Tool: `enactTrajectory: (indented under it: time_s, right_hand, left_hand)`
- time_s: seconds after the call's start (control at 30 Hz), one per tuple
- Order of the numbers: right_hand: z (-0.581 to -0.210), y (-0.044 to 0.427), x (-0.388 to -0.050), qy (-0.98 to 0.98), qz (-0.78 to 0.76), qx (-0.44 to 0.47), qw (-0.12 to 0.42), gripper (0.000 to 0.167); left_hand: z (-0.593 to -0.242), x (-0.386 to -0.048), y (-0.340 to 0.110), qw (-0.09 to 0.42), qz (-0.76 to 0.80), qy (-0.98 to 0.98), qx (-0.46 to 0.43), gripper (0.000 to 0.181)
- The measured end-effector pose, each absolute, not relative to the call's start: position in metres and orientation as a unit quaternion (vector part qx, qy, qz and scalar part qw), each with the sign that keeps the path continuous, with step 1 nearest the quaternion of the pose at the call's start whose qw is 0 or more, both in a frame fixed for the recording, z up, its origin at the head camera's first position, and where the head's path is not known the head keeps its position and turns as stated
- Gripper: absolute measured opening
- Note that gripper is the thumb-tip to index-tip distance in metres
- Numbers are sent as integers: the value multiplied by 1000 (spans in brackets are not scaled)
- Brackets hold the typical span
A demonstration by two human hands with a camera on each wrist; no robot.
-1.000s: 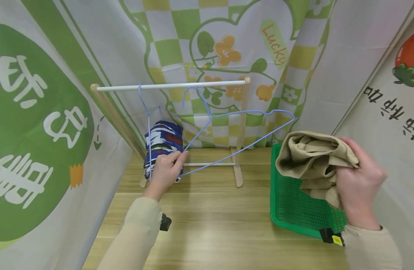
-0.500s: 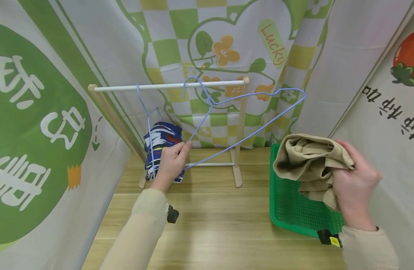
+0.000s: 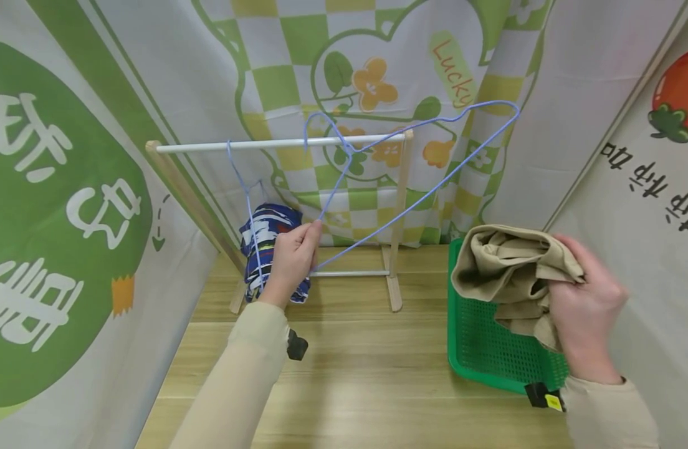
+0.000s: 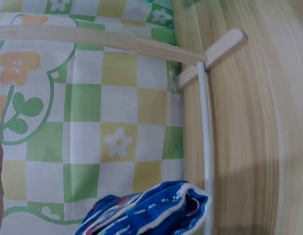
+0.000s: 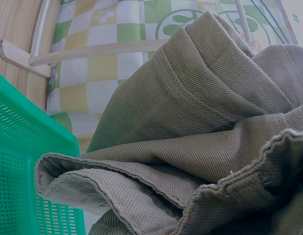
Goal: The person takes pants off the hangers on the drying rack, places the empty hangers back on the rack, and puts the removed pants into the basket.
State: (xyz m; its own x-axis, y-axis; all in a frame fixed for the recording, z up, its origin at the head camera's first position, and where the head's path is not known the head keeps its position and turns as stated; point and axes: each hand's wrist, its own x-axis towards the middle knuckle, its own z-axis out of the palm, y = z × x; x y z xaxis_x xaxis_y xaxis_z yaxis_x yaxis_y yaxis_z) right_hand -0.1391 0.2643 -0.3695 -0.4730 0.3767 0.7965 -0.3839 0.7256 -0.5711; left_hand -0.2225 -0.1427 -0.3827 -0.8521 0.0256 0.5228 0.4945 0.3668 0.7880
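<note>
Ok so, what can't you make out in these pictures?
Head view: one corner of the held blue hanger, covered by the left hand.
Head view: part of the inside of the green basket, behind the tan cloth and the right hand.
Left wrist view: the rest of the patterned cloth, cut off by the bottom edge.
Right wrist view: the right hand's grip, either behind the tan cloth or outside the frame.
</note>
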Motion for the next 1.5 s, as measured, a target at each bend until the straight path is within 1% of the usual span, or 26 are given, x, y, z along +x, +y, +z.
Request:
enactTrajectory:
  time_s: [0.13, 0.5, 0.77, 0.97, 1.27, 1.5]
  right_hand:
    - [-370, 263, -139, -774, 373, 0, 512, 24]
    - [-373, 261, -139, -777, 371, 15, 509, 23]
    - [-375, 258, -138, -779, 369, 22, 506, 25]
    - [-373, 252, -137, -777, 373, 21, 508, 26]
    - [-377, 253, -139, -779, 371, 29, 505, 26]
    - [-379, 253, -139, -785, 372, 23, 495, 26]
  left_hand:
    - [-379, -226, -140, 205, -550, -794, -158, 55]
    - [-373, -236, -130, 195, -589, -769, -155, 58]
    - [-368, -238, -125, 170, -618, -756, -132, 61]
    - [-378, -240, -125, 145, -629, -755, -114, 65]
    - [-394, -236, -126, 129, -626, -761, -112, 64]
    - [-407, -234, -131, 143, -580, -791, -133, 58]
